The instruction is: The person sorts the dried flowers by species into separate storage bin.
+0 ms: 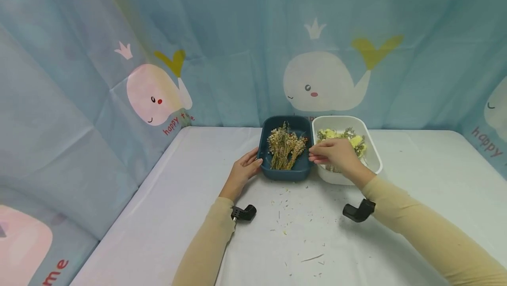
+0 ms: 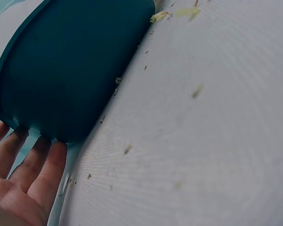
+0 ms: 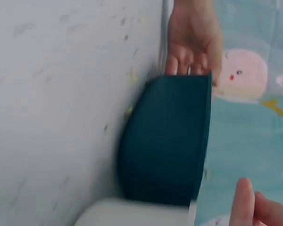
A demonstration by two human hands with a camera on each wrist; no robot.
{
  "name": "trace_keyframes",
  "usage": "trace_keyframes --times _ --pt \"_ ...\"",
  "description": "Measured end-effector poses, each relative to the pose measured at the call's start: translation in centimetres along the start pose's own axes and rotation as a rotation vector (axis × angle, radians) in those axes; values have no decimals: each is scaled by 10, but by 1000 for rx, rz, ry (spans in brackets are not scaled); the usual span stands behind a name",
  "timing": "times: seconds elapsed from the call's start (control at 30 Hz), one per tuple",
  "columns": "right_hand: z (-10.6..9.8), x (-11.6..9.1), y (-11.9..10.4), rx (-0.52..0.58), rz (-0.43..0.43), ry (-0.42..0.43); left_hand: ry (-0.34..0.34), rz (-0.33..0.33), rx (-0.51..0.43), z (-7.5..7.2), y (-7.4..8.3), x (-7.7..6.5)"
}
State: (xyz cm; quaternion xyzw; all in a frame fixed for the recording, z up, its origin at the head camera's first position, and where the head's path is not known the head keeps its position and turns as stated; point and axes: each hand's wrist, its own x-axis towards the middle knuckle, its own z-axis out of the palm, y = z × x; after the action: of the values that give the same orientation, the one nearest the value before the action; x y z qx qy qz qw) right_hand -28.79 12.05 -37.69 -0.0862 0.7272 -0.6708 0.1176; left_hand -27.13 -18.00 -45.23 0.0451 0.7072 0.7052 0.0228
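A dark blue plastic bin (image 1: 286,174) stands on the table with bunches of dried flowers (image 1: 283,147) inside. My left hand (image 1: 244,168) is at its left end; in the left wrist view extended fingers (image 2: 47,174) touch the outer wall. Right beside the blue bin is a white bin (image 1: 376,163) holding dried flowers with pale yellow heads (image 1: 358,141). Over the white bin's left side hovers my right hand (image 1: 336,154), partly hiding those flowers. Its fingertips overlap the blue bin's right rim. In the right wrist view, thumb and finger (image 3: 243,202) show above the rim with nothing between them.
Bits of dried stem and petal (image 1: 285,215) are scattered on the white tabletop (image 1: 158,198) in front of the bins, including one longer stem piece (image 1: 312,258). A blue curtain (image 1: 229,48) with printed whales hangs behind the table and along its left side.
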Motion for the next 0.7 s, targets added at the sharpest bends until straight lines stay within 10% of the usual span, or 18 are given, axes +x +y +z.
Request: trace_keyframes --times 0.17,0.5,0.7 --pt "-34 -23 -5 11 -58 91 8 -42 2 0 3 1" --pt "-99 -33 3 -353 -225 483 -10 -126 171 -21 31 11" --pt "-130 -32 9 -763 -259 671 113 -43 646 -53 56 29"
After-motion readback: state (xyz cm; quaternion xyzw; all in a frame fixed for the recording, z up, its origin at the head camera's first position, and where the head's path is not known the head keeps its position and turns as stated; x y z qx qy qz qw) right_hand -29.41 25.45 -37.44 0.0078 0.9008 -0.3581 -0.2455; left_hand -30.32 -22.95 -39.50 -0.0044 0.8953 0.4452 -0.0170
